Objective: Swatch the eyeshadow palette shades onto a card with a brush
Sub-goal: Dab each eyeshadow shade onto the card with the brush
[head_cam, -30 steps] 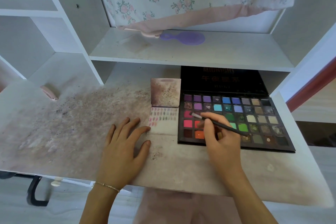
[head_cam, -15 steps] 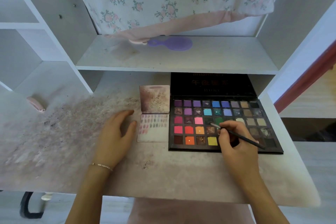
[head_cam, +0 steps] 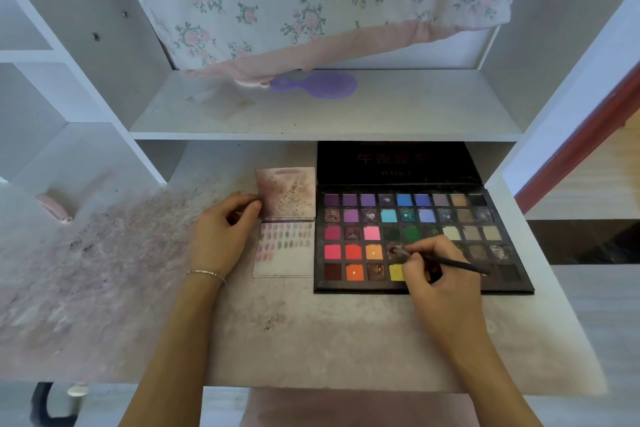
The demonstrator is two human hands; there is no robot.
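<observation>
Head view. Landmark: the open eyeshadow palette (head_cam: 422, 239), lying flat on the stained surface (head_cam: 311, 333) with its black lid (head_cam: 398, 163) raised at the far side under the shelf (head_cam: 325, 114).

Right hand (head_cam: 440, 274): positioned over the near middle of the palette, fingers curled round a thin black brush (head_cam: 450, 262) in a pencil grip. The brush tip rests on a brownish pan in the fourth row, just right of the orange pan; the handle points right, across the palette.

Swatch card (head_cam: 284, 248): lies flat, touching or just beside the palette's left edge. Rows of small faint colour marks cover its far half. A second, powder-stained card (head_cam: 286, 191) lies directly beyond it, also just left of the palette.

Left hand (head_cam: 221, 236): rests on the surface left of the cards, well apart from the palette, fingers loosely curled, holding nothing; the fingertips lie close to the stained card's left edge. A thin bracelet (head_cam: 206, 274) circles the wrist.

Shelf above the palette: a purple hairbrush (head_cam: 317, 85) lies there, with a floral cloth (head_cam: 311, 0) hanging behind it.
</observation>
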